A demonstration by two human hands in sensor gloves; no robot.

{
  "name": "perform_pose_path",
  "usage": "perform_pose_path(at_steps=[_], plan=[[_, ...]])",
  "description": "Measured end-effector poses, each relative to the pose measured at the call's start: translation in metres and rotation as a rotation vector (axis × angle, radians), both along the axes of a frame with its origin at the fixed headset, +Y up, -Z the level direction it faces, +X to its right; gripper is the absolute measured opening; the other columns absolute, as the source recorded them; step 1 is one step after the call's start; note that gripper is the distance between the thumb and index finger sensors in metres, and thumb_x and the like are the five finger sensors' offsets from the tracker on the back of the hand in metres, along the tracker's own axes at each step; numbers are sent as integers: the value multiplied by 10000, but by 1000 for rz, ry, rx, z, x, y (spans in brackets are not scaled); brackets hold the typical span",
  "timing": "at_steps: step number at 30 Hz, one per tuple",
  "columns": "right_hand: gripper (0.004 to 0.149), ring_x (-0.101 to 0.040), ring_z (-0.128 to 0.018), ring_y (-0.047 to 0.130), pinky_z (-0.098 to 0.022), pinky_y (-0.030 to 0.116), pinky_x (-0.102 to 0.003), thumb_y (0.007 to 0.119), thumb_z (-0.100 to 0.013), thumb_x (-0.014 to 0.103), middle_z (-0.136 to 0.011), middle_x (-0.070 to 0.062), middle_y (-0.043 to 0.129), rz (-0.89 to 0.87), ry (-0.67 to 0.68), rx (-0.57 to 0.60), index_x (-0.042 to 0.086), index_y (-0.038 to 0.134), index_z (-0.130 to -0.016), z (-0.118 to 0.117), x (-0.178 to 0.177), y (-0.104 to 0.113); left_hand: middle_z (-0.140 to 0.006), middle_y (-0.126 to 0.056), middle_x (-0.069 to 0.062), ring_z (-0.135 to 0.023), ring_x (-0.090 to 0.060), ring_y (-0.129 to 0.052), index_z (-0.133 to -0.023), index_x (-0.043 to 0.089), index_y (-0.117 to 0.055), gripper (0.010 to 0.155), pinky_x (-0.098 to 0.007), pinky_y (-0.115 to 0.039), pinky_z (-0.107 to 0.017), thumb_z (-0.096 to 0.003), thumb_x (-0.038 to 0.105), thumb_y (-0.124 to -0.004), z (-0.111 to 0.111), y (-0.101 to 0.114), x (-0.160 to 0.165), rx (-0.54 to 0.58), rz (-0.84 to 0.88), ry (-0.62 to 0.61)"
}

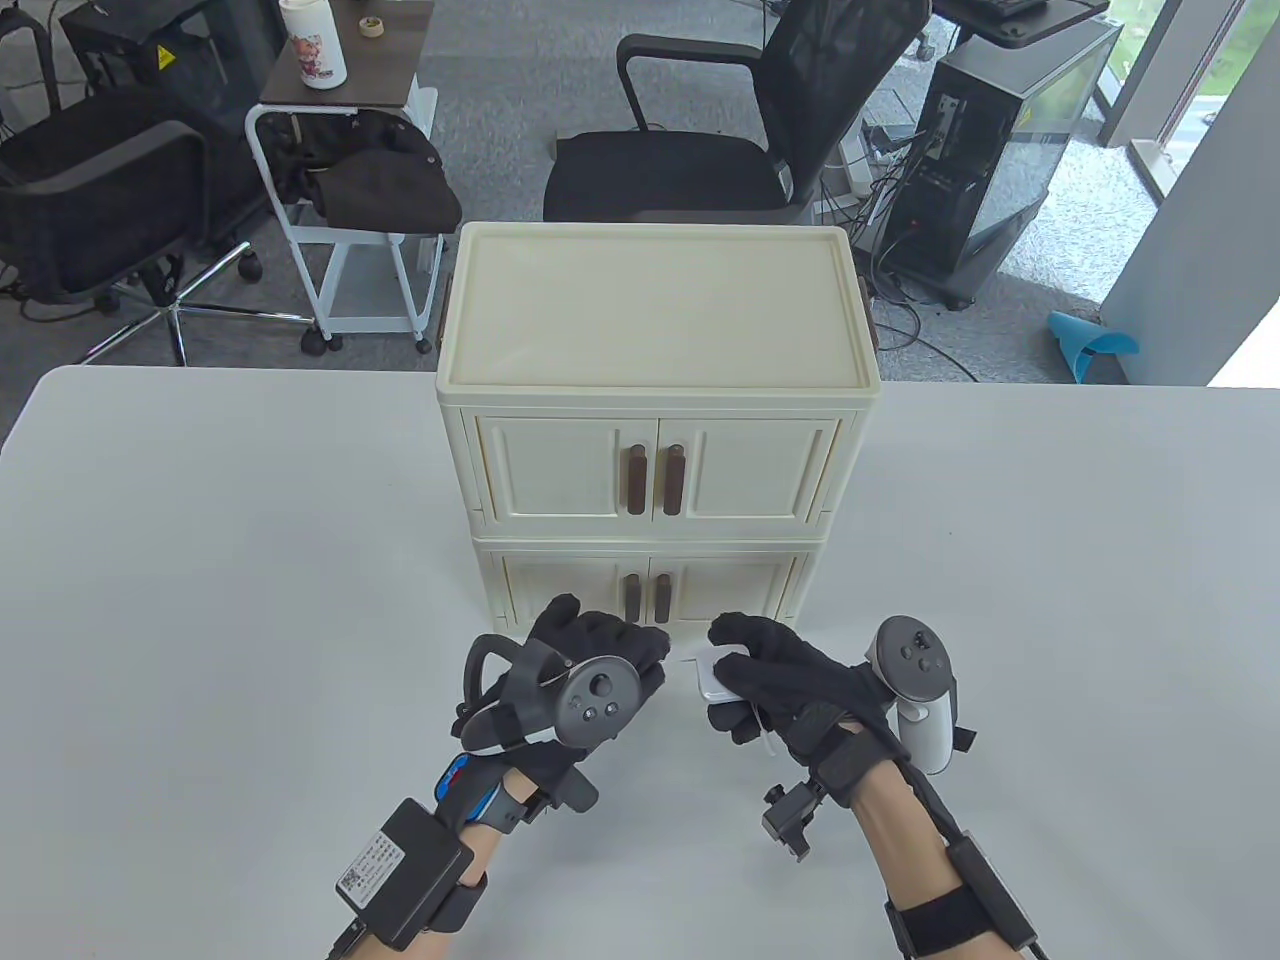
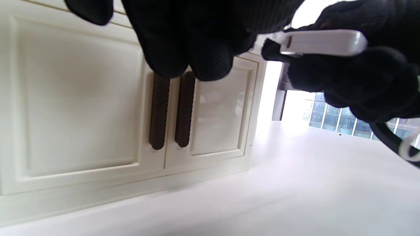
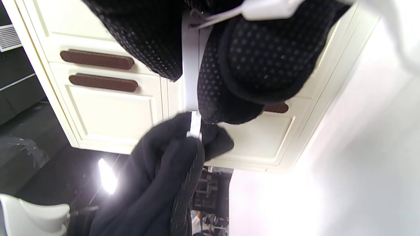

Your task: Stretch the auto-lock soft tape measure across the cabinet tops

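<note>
A cream two-tier cabinet (image 1: 655, 300) stands at the table's middle, its flat top bare. In front of its lower doors my right hand (image 1: 742, 668) grips a small white tape measure case (image 1: 712, 680). The case also shows in the left wrist view (image 2: 323, 42) and, edge-on, in the right wrist view (image 3: 190, 65). My left hand (image 1: 640, 652) is close beside it on the left. In the right wrist view its fingertips (image 3: 178, 147) pinch the tape's end tab (image 3: 195, 127), with only a short bit of tape out of the case.
The white table (image 1: 200, 600) spreads to both sides of the cabinet. The cabinet's brown door handles (image 2: 170, 111) are just behind my left fingers. Office chairs, a cart and a computer tower stand on the floor beyond the table's far edge.
</note>
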State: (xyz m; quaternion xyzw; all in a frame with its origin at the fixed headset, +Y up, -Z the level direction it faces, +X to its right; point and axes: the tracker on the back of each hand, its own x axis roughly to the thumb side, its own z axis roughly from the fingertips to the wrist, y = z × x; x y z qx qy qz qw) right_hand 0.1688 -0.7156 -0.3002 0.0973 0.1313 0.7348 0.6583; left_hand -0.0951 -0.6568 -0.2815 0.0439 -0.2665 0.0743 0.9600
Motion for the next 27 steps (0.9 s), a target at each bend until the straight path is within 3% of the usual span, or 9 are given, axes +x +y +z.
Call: perform_pose_path(at_steps=[4, 9, 17, 27], plan=[[497, -313, -448, 1060, -302, 937, -346, 856, -571, 293, -750, -207, 965, -13, -10, 17, 126, 685, -1008, -3, 12, 14, -976, -874, 87, -969, -233, -887, -995, 277, -706, 422, -646, -596, -769, -618, 461, -655, 1, 11, -19, 7, 37, 32], [498, -314, -455, 1057, -305, 935, -350, 858, -571, 292, -750, -206, 964, 7, -28, 80, 127, 684, -1008, -7, 26, 49, -979, -866, 86, -976, -236, -879, -998, 278, -695, 423, -646, -598, -769, -619, 458, -643, 1, 33, -42, 52, 53, 88], [501, -314, -456, 1057, -308, 934, -350, 862, -569, 294, -756, -202, 962, 9, -65, 166, 127, 686, -1007, -14, 51, 108, -982, -858, 85, -979, -238, -874, -1006, 268, -682, 426, -643, -603, -768, -624, 448, -625, 1, 84, -77, 121, 85, 176], [500, -312, -461, 1056, -312, 933, -352, 867, -568, 298, -758, -199, 962, -29, -139, 218, 135, 690, -1006, -27, 80, 157, -984, -847, 87, -987, -241, -862, -1010, 266, -668, 428, -643, -601, -771, -628, 445, -599, -4, 139, -105, 215, 99, 277]])
